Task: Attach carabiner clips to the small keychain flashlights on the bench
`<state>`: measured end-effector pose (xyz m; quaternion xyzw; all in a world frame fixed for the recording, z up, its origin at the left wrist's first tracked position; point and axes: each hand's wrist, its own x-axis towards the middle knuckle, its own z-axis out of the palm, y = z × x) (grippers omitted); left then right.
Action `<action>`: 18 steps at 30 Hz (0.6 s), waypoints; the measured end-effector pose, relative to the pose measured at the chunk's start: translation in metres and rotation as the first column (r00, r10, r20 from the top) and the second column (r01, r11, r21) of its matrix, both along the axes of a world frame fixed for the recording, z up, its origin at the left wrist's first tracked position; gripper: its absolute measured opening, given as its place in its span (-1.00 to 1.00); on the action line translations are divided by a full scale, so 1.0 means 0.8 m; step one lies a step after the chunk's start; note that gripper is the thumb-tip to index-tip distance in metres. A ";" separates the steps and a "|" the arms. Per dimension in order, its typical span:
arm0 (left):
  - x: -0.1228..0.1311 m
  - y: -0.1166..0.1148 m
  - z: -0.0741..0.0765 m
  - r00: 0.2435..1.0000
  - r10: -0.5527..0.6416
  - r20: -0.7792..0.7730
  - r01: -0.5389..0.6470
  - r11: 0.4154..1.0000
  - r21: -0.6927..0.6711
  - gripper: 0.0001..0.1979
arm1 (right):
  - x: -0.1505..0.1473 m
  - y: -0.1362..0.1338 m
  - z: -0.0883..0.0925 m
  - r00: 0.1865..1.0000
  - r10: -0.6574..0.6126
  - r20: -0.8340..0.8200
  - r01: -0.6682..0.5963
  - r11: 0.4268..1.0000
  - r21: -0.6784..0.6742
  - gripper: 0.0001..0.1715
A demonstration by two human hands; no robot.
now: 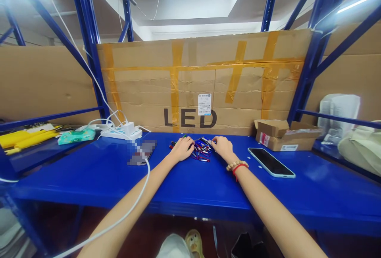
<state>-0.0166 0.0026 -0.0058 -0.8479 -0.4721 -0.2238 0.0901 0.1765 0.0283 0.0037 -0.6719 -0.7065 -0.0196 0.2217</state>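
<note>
A small pile of shiny red, purple, blue and silver metal pieces (203, 155) lies on the blue table between my hands; some look like little carabiner clips, but they are too small to tell for sure. My left hand (182, 149) rests over the pile's left side, fingers apart and bent down onto it. At the right edge of the pile, my right hand (223, 147) has its fingers curled together at the pieces. Whatever sits between those fingertips is too small to make out. A beaded bracelet and a red string circle my right wrist.
On the blue table (190, 188), a phone (271, 162) lies right of my hands, with an open cardboard box (285, 135) behind it. A blurred-out device (141, 153) and a power strip (122, 131) are at left. A white cable (133, 204) crosses my left forearm. Cardboard (143, 91) stands behind.
</note>
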 end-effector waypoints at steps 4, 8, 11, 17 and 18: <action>-0.001 0.000 0.000 0.998 0.058 0.011 -0.058 0.998 -0.009 -0.74 | 0.000 0.000 -0.002 0.999 0.021 -0.037 -0.022 1.000 -0.010 -0.67; -0.002 0.002 -0.001 0.991 0.129 0.019 -0.130 0.992 0.010 -0.75 | 0.001 0.002 -0.005 0.998 0.025 -0.055 -0.025 1.000 0.003 -0.69; -0.004 0.005 -0.004 0.987 0.157 0.033 -0.158 0.987 0.016 -0.75 | 0.002 0.004 -0.008 0.995 0.036 -0.097 -0.035 0.999 0.010 -0.73; -0.004 0.006 -0.004 0.991 0.128 0.041 -0.129 0.992 -0.001 -0.76 | -0.004 -0.001 -0.005 0.988 0.088 -0.129 -0.090 0.996 -0.013 -0.70; -0.004 0.005 -0.003 0.992 0.117 0.039 -0.117 0.993 0.000 -0.76 | -0.005 -0.002 -0.004 0.988 0.098 -0.122 -0.100 0.995 -0.017 -0.71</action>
